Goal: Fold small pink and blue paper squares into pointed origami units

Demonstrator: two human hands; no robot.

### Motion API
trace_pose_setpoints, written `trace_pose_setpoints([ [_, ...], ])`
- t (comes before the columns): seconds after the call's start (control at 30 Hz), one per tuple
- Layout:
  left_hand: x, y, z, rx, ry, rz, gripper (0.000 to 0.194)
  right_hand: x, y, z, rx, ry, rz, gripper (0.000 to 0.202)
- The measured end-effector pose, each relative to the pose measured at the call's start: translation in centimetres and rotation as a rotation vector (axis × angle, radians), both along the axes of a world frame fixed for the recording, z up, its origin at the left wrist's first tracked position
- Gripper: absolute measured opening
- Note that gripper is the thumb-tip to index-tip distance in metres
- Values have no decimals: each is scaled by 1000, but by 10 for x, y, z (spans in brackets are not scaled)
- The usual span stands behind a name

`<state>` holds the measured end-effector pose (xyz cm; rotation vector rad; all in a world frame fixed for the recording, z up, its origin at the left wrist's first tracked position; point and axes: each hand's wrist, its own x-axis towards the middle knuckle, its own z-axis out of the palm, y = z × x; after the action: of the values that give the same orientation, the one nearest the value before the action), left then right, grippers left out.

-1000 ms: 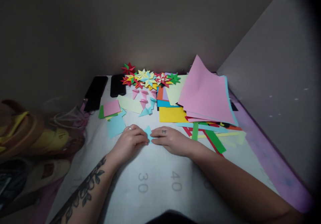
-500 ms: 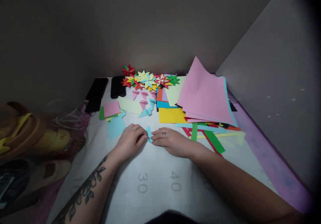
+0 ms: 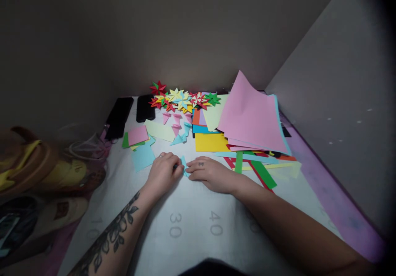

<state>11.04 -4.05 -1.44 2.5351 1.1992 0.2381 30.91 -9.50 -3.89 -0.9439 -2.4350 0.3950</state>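
Between my two hands a small folded piece of light blue paper [image 3: 184, 164] lies on the white mat, partly covered by fingertips. My left hand [image 3: 163, 169] is closed, its thumb and curled fingers gripping the paper's left side. From the right, my right hand [image 3: 212, 174] holds the paper down, fingers together and fingertips on its edge. Just beyond are folded light blue pieces [image 3: 179, 139] and several folded pink pieces [image 3: 176, 118]. A flat light blue square [image 3: 143, 158] rests left of my left hand, beside a pink square [image 3: 138, 135] on other coloured squares.
Folded paper stars [image 3: 182, 98] are heaped at the back by the wall. Two black phones [image 3: 145, 107] lie at the back left. Large pink sheets [image 3: 252, 121] and coloured strips [image 3: 262, 173] cover the right side. A brown and yellow object [image 3: 27, 160] stands at the left.
My left hand has shifted very slightly, and the blue paper between my hands looks narrower. My right hand stays nearly in place.
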Motion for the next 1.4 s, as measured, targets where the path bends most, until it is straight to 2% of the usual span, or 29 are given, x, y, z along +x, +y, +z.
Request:
trace_pose_setpoints([
  [0.13, 2, 0, 0, 11, 5, 5, 13, -1, 0, 0, -10, -9, 0, 33],
  [0.33, 3, 0, -3, 28, 6, 11, 13, 1, 1, -5, 29, -2, 3, 24],
  [0.63, 4, -1, -4, 51, 26, 29, 14, 2, 1, -6, 24, -2, 2, 26],
  [1.03, 7, -4, -4, 69, 48, 70, 14, -4, 0, 7, -32, -76, 18, 32],
  [1.23, 5, -7, -5, 81, 33, 92, 14, -3, 0, 6, 4, -86, 28, 28],
  [1.4, -2, -4, -6, 64, -12, 158, 8, -6, -3, 5, 5, -99, 6, 34],
])
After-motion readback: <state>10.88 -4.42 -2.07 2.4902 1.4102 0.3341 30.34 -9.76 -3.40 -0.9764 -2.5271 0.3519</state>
